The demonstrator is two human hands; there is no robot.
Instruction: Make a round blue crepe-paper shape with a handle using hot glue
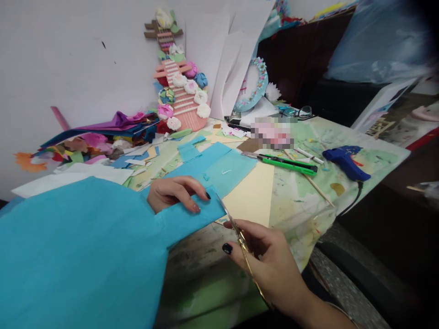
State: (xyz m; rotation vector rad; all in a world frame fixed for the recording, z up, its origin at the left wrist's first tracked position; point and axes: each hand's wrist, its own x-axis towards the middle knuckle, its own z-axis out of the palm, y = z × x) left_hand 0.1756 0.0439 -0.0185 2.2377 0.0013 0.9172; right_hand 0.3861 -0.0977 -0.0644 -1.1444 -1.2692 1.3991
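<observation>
While the right grip [276, 262] clasps gold scissors [244, 244], the left grip [168, 192] pinches a blue paper cutout [87, 253] at their ten o'clock (light, easily creased, I'd judge; best steadied there).

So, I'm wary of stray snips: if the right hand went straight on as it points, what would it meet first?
Scissors leading, the right hand would probably meet the blue strip under the left hand; depth is unclear.

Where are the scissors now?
In the head view, the right hand holds the scissors below and right of centre, at the end of the blue strip.
</observation>
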